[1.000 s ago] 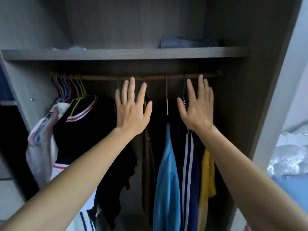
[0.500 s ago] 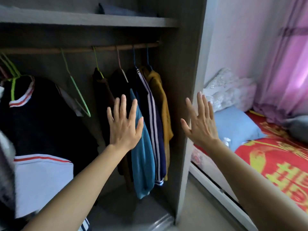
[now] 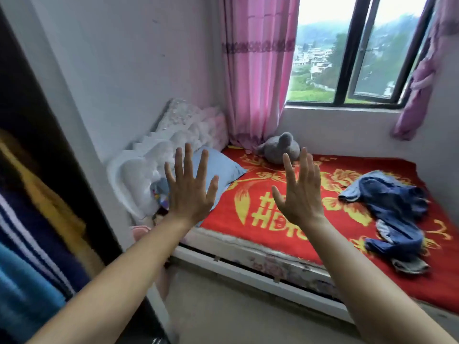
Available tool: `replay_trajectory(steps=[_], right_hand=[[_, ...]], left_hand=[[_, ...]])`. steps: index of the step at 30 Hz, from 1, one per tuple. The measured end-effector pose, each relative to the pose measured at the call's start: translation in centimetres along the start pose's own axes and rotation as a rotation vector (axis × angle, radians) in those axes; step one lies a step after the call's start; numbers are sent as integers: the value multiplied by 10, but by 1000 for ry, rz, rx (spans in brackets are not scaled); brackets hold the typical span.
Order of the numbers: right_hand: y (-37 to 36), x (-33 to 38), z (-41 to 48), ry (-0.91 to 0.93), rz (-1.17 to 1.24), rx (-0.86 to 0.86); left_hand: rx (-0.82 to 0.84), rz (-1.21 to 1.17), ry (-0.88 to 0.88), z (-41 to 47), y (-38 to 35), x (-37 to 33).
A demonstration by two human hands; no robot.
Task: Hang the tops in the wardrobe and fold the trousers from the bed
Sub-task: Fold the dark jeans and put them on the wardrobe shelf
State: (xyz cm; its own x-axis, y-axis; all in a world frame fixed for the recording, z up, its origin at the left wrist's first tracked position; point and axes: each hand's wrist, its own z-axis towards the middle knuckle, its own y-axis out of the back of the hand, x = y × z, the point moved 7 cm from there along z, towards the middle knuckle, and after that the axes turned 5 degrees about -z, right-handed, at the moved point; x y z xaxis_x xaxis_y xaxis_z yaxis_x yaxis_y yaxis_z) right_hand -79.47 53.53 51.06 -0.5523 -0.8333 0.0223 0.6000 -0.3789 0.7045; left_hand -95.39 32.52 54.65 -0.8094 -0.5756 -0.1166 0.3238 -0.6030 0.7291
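Here both empty hands, left hand [image 3: 190,192] and right hand [image 3: 299,197], hover before the bed [image 3: 273,234] edge.

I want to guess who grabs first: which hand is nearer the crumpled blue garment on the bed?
Right. The right hand is raised open just left of the blue garment; the left hand is farther left, in front of the blue pillow.

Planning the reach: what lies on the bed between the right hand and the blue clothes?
In the head view, only bare red blanket lies between the right hand and the blue clothes; nothing sits on it.
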Motion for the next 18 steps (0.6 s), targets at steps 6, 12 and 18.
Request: replay_trajectory(steps=[6,12,18], right_hand=[[5,-205,-24,-172,-143,68],[-4,-330,-59,-304,-217,158],[-53,-415,-95,-436,-222,323]], left_hand=[[83,-178,-122,59,-106,-187],[189,-220,-269,84,-189,-298],[372,-247,-352,90,-296,-367]])
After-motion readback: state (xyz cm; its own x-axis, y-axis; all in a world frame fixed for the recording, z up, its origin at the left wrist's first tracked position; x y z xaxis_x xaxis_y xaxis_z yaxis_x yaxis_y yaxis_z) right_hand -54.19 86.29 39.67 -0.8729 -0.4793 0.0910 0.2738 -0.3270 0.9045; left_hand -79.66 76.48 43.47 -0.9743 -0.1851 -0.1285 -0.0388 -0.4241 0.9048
